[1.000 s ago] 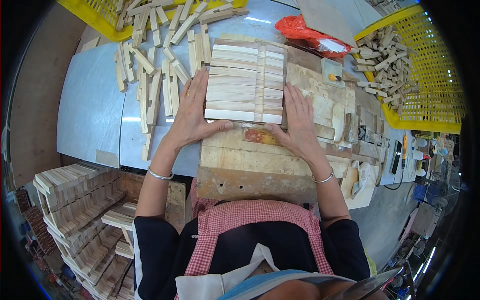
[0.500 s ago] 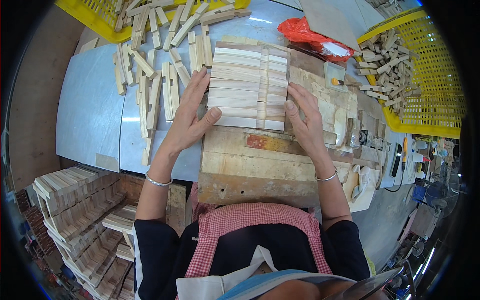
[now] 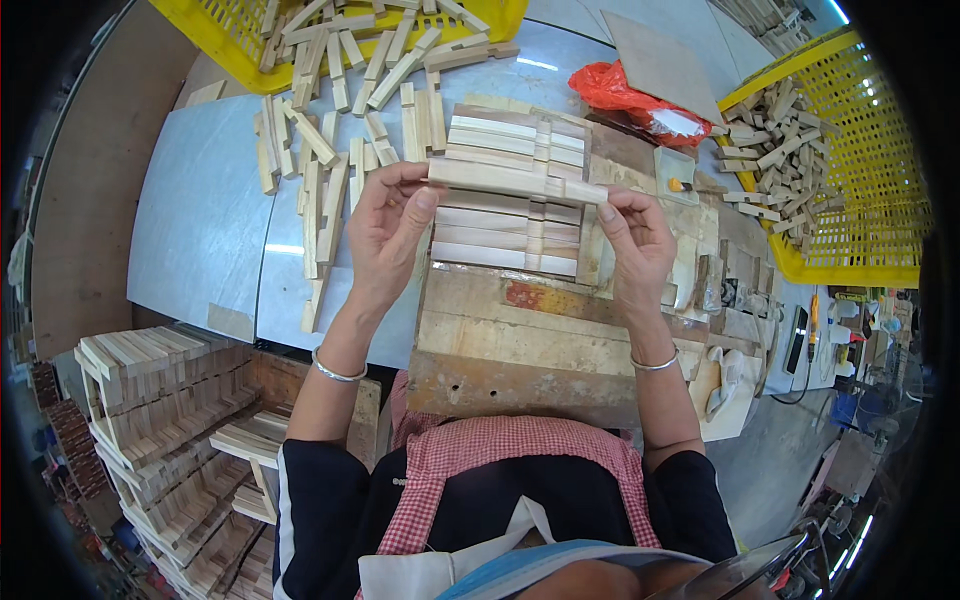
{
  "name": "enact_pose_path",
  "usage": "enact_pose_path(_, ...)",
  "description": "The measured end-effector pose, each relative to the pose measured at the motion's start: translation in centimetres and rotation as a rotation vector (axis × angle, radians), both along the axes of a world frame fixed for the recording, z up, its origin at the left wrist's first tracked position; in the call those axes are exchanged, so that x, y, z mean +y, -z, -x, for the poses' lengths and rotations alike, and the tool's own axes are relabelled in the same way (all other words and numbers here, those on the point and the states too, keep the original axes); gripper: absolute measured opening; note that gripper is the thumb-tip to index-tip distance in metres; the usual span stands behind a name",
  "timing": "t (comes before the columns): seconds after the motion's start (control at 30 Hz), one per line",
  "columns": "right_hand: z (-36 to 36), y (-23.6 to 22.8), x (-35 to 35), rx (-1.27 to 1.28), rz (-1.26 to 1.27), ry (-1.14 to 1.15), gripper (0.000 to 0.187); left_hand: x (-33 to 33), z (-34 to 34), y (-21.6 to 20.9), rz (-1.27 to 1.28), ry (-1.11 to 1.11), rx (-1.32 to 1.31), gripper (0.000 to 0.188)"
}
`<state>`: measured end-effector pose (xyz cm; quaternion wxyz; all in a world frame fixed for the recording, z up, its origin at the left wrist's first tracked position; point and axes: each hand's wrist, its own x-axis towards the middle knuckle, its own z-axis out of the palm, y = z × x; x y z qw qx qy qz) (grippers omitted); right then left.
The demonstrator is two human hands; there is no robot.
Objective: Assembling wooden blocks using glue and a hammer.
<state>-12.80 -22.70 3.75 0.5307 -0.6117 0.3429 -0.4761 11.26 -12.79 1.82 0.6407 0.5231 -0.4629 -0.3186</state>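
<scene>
Between my two hands a notched wooden strip (image 3: 500, 181) is held up by its ends, over a row of similar strips (image 3: 507, 243). My left hand (image 3: 390, 230) pinches its left end between thumb and fingers, and my right hand (image 3: 635, 235) pinches the right end. The strips below lie side by side, their notches lined up in a groove right of centre. They rest on a worn wooden work board (image 3: 500, 345). The lifted strip hides part of the row's middle.
Loose notched strips (image 3: 325, 200) lie scattered on the grey tabletop (image 3: 195, 200) at left. Yellow baskets of wood pieces stand at far left (image 3: 215, 45) and right (image 3: 860, 150). A red plastic bag (image 3: 612, 92) lies behind the board. Stacked strips (image 3: 160, 400) rise at lower left.
My hands had been resting at both sides of the closed-up row. Now one strip is lifted out of its middle, held at both ends, and a gap shows in the row.
</scene>
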Motion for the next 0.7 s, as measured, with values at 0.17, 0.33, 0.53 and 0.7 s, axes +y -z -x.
enact_pose_path(0.17,0.3,-1.0,0.6,-0.14,0.062,-0.055,0.017,0.3,0.9,-1.7,0.152,0.0,0.3,0.017)
enact_pose_path(0.33,1.1,-1.3,1.0,-0.129,0.117,-0.056,0.019,1.5,1.4,-3.6,0.166,0.015,0.27,0.019)
enact_pose_path(0.53,1.6,-2.6,2.2,-0.1,0.215,-0.061,0.021,2.7,1.7,-4.5,0.171,0.036,0.157,0.025)
enact_pose_path(0.7,2.3,-3.0,2.8,-0.081,0.327,-0.053,0.021,3.2,1.9,-4.8,0.262,0.094,0.023,0.024)
